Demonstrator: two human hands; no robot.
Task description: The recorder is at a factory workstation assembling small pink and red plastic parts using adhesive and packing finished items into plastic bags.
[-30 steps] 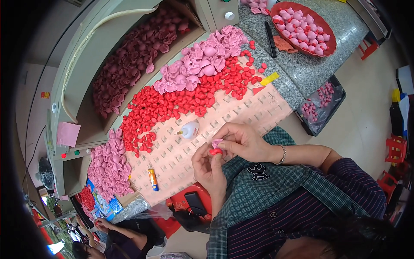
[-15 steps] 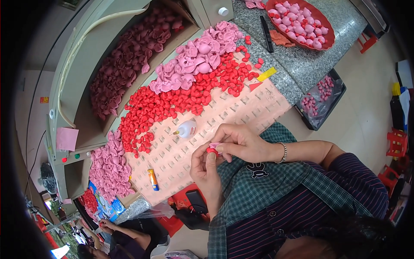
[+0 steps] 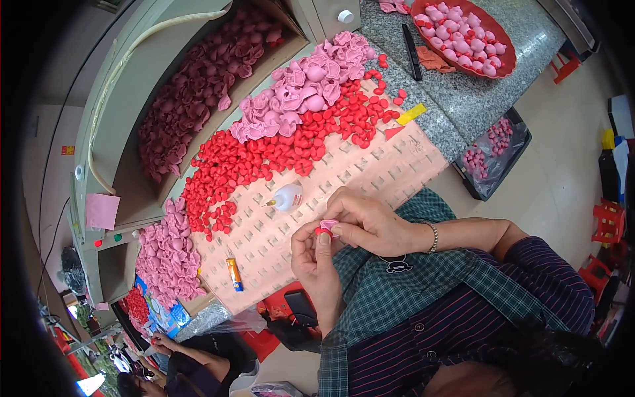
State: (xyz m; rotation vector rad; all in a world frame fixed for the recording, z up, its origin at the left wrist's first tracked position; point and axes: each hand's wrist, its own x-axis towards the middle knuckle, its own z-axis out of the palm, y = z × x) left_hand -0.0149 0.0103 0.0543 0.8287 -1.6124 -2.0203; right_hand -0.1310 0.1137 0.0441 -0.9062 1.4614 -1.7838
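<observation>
In front of my chest both hands meet over the near edge of the worktop. My left hand pinches a small glossy red piece between thumb and fingers. Against it, my right hand grips a pink thin-walled piece with a curled rim. The two pieces touch; my fingers hide most of them, so how they are joined I cannot tell. Just beyond my hands lies a white squeeze bottle with a narrow tip. Farther off spread many loose red pieces and a heap of pink pieces.
A red bowl of pink-and-red pieces stands on the grey stone counter. A black bar-shaped tool lies beside it. Left are a small orange-and-blue tube and another pink heap. A black crate sits right; a co-worker works lower left.
My hands stay almost in place, still holding the red and pink pieces together, with only slight finger movement. The co-worker at lower left has shifted a little.
</observation>
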